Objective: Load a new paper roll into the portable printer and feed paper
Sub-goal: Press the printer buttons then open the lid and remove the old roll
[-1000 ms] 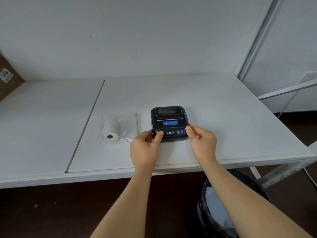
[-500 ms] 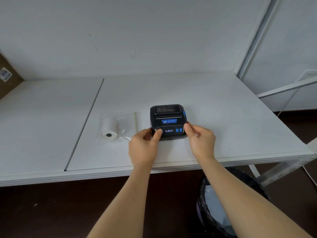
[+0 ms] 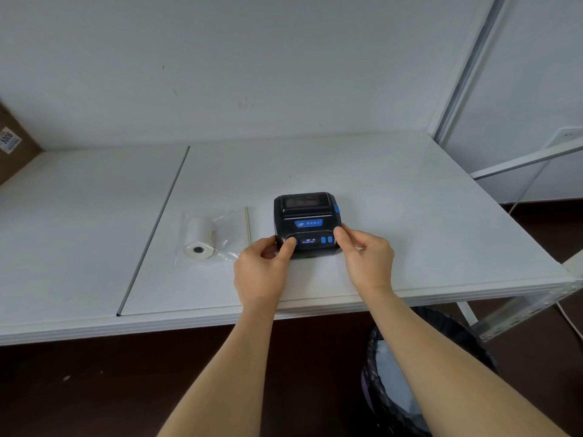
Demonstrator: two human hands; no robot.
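Observation:
A black portable printer (image 3: 306, 216) with blue buttons and a lit small display sits on the white table (image 3: 410, 222), its lid closed. My left hand (image 3: 263, 271) grips its front left corner, thumb pressed on the left button. My right hand (image 3: 367, 258) holds the front right corner with thumb and fingers. A white paper roll (image 3: 200, 236) lies on its side in a clear plastic bag (image 3: 227, 238) to the printer's left, untouched.
A thin pale stick (image 3: 248, 225) lies between the bag and the printer. A dark seam (image 3: 154, 231) splits the tabletop. A cardboard box (image 3: 12, 146) stands far left. A bin with a black liner (image 3: 419, 373) is below the table's front edge.
Both hands stay on the printer's front corners. The view has shifted slightly; nothing on the table has moved.

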